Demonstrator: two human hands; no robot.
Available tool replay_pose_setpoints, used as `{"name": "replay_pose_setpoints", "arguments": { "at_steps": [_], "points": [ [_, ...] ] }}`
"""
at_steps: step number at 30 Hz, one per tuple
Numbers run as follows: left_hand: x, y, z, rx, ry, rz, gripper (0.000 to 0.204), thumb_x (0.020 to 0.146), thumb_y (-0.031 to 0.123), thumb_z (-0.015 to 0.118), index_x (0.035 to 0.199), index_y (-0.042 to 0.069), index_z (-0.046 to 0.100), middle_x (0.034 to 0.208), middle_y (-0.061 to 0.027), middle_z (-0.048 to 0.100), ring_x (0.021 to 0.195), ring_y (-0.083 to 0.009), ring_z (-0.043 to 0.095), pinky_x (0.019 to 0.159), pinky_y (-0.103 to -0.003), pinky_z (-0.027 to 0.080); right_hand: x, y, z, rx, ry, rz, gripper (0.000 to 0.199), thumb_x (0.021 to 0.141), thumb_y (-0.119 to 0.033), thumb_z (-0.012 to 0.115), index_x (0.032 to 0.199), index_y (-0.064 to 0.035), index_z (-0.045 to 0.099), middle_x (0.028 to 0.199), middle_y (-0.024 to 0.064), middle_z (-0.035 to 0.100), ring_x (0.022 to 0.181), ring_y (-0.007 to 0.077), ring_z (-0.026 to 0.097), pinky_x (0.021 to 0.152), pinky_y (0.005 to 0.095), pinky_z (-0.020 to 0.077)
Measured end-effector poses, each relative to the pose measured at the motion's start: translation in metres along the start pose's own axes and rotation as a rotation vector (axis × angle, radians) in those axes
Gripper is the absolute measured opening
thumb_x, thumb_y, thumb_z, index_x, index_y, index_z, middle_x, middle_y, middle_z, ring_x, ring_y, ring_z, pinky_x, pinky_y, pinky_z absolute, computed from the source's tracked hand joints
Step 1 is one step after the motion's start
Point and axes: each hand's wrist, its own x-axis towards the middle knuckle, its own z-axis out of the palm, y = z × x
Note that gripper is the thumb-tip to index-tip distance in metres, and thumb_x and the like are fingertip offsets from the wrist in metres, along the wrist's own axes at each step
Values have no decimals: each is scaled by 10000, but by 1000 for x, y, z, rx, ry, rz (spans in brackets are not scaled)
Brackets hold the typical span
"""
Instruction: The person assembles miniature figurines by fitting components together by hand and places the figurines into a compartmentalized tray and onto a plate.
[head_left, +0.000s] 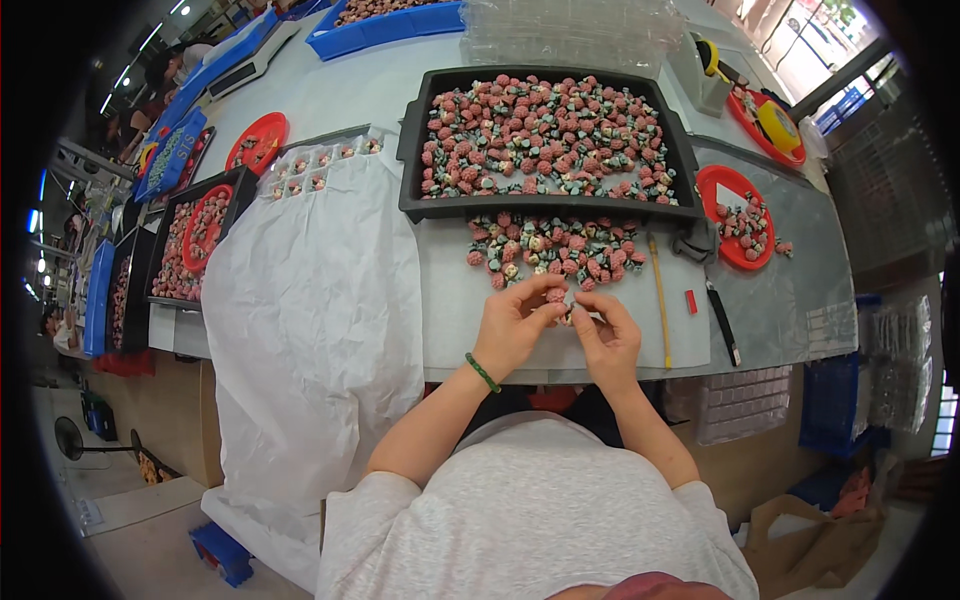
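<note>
Close to the table's front edge, my left hand (514,322) pinches a small pink figurine (556,296) with a knobbly, berry-like top. My right hand (609,338) meets it there, its thumb and fingertips closed at the figurine's lower end; whether they grip a separate piece is too small to tell. Just beyond my fingers lies a loose pile of similar pink and grey-green figurines (560,246). Behind that pile stands a black tray (410,150) filled with many more of them.
Right of my hands lie a yellow stick (660,300), a red piece (691,302) and a black pen-like tool (722,322). Red plates (706,186) hold figurines. White sheeting (310,290) drapes over the table's left side, below a compartment tray (318,160). A tape dispenser (700,80) stands far right.
</note>
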Motion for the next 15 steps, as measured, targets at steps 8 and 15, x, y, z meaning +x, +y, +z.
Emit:
{"name": "replay_pose_setpoints", "arguments": {
  "at_steps": [8,15],
  "points": [
    [-1,-2,-2,258,-94,166,398,815,6,580,1199,-27,483,1064,-64,536,946,-116,530,805,-221,451,1,6,6,144,24,83,166,814,-2,593,976,30,576,984,75,521,869,136,569,737,233,502],
    [-3,9,3,258,-113,154,426,799,15,605,1205,-26,482,1130,-72,486,962,-119,524,824,-228,451,3,15,3,49,34,-38,187,825,-28,590,1005,26,593,949,77,555,852,112,550,736,231,500]
  ]
}}
